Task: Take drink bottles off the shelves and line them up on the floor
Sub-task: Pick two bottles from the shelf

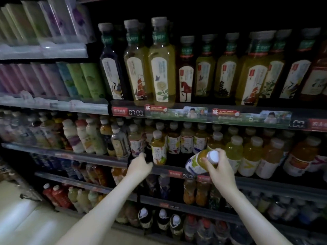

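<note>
Dimly lit store aisle, shelving packed with drinks. The person's right hand (219, 167) grips a tilted bottle (196, 163) round the neck, fingers wrapped just under its white cap (213, 156). The liquid is yellow-green and the label white and printed. The cap leans toward the camera and the base points in at the middle shelf (88, 155), in front of the row standing there. Cannot tell whether the base touches the shelf.

The left hand (141, 164) is at the same shelf's front edge, just left of an upright yellow bottle (158, 149) that stands alone ahead of its row. Its fingers curl forward into a dark gap; cannot tell whether they hold anything.

A red price tag (188, 176) sits on the rail between the two hands. Tall square bottles (161, 59) line the shelf above, and smaller bottles fill the two shelves below. Pale floor (26, 218) shows at lower left.
</note>
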The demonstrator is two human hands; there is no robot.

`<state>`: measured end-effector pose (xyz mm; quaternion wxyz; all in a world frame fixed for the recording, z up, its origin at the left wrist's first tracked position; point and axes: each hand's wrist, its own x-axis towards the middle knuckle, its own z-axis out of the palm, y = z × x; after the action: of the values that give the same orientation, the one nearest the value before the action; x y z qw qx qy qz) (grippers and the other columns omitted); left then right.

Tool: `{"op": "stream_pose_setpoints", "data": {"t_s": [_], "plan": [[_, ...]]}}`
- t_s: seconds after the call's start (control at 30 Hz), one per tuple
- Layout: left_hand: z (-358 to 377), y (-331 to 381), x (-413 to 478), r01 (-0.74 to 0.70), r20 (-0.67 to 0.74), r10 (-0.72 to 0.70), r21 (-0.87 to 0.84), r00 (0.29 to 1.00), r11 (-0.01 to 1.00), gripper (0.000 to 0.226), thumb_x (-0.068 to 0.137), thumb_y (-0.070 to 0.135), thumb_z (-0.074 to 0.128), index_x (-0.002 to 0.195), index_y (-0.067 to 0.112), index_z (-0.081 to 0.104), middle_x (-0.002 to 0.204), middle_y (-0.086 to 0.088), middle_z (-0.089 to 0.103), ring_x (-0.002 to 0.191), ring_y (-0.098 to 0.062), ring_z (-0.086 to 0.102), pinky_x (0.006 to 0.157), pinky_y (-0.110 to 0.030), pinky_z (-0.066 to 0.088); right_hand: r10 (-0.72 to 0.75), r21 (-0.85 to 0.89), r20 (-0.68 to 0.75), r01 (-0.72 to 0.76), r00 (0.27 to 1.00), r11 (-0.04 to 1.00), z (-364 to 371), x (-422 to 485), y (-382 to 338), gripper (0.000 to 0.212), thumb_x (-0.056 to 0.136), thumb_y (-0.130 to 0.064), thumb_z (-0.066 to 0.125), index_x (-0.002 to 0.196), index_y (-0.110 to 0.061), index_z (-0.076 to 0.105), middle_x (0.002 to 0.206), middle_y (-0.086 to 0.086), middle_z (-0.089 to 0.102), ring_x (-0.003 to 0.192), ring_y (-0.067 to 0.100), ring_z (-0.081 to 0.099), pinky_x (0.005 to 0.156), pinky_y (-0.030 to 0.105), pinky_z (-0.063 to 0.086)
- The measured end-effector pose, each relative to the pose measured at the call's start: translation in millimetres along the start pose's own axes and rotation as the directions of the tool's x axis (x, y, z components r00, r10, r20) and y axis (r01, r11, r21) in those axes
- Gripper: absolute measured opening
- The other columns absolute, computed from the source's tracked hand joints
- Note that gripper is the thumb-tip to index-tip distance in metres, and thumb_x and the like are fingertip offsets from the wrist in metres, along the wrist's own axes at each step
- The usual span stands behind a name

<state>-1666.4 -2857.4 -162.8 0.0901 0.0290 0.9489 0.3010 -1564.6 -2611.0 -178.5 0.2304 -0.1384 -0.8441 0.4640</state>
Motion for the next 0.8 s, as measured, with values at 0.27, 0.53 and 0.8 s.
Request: {"op": "stream_pose_setpoints", "data": {"t_s": [0.27, 0.53, 0.8], "plan": [[-4, 8, 79, -0.39, 0.072, 0.389, 0.329, 0.919, 0.86, 0.082, 0.094, 0.007, 0.053, 0.151, 0.032, 0.0, 0.157, -0.019, -0.004, 0.135, -0.042, 0.026, 0.089, -0.037, 0.048, 0.053, -0.316, 0.014, -0.046, 0.998, 0.948, 44, 52, 0, 0.044, 0.094, -0.023, 0.058, 0.132, -0.008, 0.04, 0.118, 0.012, 0.049, 0.107, 0.026, 0.05, 0.084, 0.031, 0.042], [12, 3, 114, -0.499, 0.206, 0.466, 0.525, 0.86, 0.689, 0.097, 0.089, 0.013, 0.063, 0.151, 0.015, -0.012, 0.156, -0.022, -0.01, 0.144, -0.041, 0.005, 0.101, -0.04, 0.043, 0.161, -0.656, -0.089, -0.18, 0.983, 0.733, 68, 89, -11, 0.037, 0.098, -0.022, 0.047, 0.133, -0.012, 0.038, 0.12, 0.014, 0.05, 0.107, 0.032, 0.051, 0.074, 0.034, 0.042], [24, 14, 113, -0.465, 0.083, 0.511, 0.555, 0.856, 0.69, 0.081, 0.094, 0.012, 0.053, 0.151, 0.012, -0.004, 0.156, -0.022, -0.012, 0.14, -0.043, 0.014, 0.088, -0.033, 0.05, -0.065, -0.851, 0.049, 0.075, 0.997, 0.519, 66, 106, -5, 0.057, 0.092, -0.031, 0.054, 0.144, -0.017, 0.037, 0.139, 0.009, 0.046, 0.128, 0.032, 0.04, 0.112, 0.047, 0.013]]}}
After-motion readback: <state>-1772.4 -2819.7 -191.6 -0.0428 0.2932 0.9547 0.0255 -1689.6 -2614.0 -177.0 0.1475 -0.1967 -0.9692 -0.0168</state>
